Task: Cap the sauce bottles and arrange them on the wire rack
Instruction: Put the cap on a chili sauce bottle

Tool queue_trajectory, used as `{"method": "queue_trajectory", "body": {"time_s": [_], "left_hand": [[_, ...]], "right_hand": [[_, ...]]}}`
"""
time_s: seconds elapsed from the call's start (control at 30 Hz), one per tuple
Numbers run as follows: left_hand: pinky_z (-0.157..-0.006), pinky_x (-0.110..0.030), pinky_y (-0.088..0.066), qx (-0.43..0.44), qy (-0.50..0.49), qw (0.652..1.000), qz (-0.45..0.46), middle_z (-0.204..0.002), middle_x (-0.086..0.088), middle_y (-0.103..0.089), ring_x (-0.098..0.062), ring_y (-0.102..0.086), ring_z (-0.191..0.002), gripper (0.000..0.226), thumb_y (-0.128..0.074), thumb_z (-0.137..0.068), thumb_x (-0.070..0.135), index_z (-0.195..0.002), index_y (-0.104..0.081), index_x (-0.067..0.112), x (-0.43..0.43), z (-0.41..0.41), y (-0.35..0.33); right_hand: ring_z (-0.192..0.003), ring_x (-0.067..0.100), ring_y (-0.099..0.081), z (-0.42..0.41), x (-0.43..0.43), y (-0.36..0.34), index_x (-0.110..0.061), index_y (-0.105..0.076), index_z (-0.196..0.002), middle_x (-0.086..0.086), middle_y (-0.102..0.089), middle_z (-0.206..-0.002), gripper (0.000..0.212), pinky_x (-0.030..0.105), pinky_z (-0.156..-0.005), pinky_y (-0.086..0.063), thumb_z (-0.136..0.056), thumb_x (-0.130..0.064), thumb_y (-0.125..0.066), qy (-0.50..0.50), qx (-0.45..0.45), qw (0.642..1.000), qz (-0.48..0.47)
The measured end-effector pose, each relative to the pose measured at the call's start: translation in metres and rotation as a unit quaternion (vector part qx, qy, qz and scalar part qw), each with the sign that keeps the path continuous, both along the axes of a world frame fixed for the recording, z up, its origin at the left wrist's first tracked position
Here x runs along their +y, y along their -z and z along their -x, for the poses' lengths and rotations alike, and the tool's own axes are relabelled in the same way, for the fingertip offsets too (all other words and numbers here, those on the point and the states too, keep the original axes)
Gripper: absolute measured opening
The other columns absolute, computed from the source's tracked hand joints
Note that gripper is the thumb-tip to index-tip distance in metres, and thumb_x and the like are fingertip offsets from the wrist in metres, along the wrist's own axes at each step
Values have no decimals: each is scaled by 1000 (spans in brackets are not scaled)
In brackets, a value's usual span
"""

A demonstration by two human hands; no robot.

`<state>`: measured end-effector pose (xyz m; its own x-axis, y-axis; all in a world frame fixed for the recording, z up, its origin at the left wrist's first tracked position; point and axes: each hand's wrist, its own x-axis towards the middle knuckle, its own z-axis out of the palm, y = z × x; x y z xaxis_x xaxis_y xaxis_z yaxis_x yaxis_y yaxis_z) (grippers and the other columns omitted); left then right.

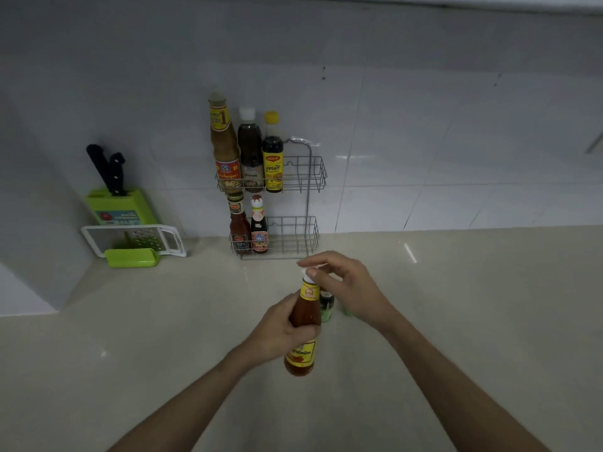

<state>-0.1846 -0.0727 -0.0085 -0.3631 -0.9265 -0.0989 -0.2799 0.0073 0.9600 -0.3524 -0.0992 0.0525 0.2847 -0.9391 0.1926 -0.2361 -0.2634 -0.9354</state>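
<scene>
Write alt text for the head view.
Left hand grips a red chili sauce bottle over a beige counter while the right hand sets its white cap. Behind, a two-tier wire rack holds five bottles.

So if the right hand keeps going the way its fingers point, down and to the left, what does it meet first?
The white cap on the chili sauce bottle that the left hand holds. The right hand has its fingertips at the cap already, so contact looks immediate, though depth is hard to judge.

Glossy white tiled wall (424,125), beige countertop (130,370) — dim light, faint reflections
</scene>
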Motion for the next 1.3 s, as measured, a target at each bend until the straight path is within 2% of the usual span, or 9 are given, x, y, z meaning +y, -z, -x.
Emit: {"method": "queue_trajectory", "body": {"time_s": [0.1,0.27,0.57,0.67,0.77,0.93,1.03,1.2,1.3], "left_hand": [[-70,-20,-51,91,66,991,-78,-90,8,-71,-7,-67,-86,30,-67,-74,21,-100,-61,33,2,-9,-24],[-67,-29,-50,248,132,943,-179,-78,-10,-65,-21,-62,-69,44,-70,-61,28,-100,-57,12,3,-15,-36],[-58,-24,-50,435,296,800,-287,-70,-9,-64,-22,-62,-58,37,-68,-63,23,-92,-57,5,6,-18,-47],[-57,-23,-51,459,318,776,-293,-72,-8,-65,-20,-63,-58,35,-68,-65,22,-93,-57,4,7,-19,-51],[-58,-24,-50,446,307,791,-287,-71,-9,-64,-20,-62,-57,35,-67,-65,21,-93,-56,4,6,-25,-50],[-57,-25,-48,420,260,828,-264,-70,-8,-63,-19,-61,-55,36,-68,-63,23,-93,-57,5,6,-35,-46],[-57,-25,-46,382,218,864,-246,-69,-7,-61,-19,-58,-53,35,-69,-60,25,-90,-60,9,8,-38,-47],[-57,-31,-49,162,-48,980,-102,-66,-12,-60,-25,-57,-54,15,-67,-60,15,-74,-60,15,16,-25,-48],[-58,-33,-52,31,-168,985,-10,-59,-1,-61,-19,-60,-54,15,-70,-61,22,-69,-58,18,20,-16,-41]], "right_hand": [[-105,18,-63,8,-11,-32,-11,-67,-118,0,-63,-110,25,33,-87,-56,-95,-14,-58,-114,4,991,-66],[-109,17,-64,12,-23,-64,-3,-62,-119,-4,-68,-115,26,35,-87,-56,-95,-7,-53,-196,-40,968,-154],[-108,20,-64,2,-34,-88,-10,-64,-107,3,-67,-114,27,29,-85,-55,-82,0,-60,-297,-38,932,-205],[-108,28,-63,-1,-36,-90,-12,-69,-102,6,-68,-113,29,31,-85,-56,-78,3,-64,-306,-43,930,-199],[-105,33,-64,-4,-37,-95,-12,-70,-102,6,-70,-112,30,33,-85,-57,-77,5,-67,-294,4,941,-166],[-98,20,-70,-13,-34,-106,-7,-69,-108,-1,-73,-105,31,25,-79,-56,-81,8,-67,-277,84,948,-129],[-95,18,-71,-18,-35,-109,-14,-70,-106,4,-74,-104,29,29,-83,-58,-81,1,-70,-265,137,949,-101],[-85,22,-73,-19,-40,-96,-6,-69,-99,12,-73,-93,17,33,-80,-60,-82,-9,-73,-207,213,951,-84],[-65,21,-71,-26,-30,-79,-17,-61,-83,10,-69,-76,20,35,-65,-61,-93,-34,-58,-169,290,942,6]]}}
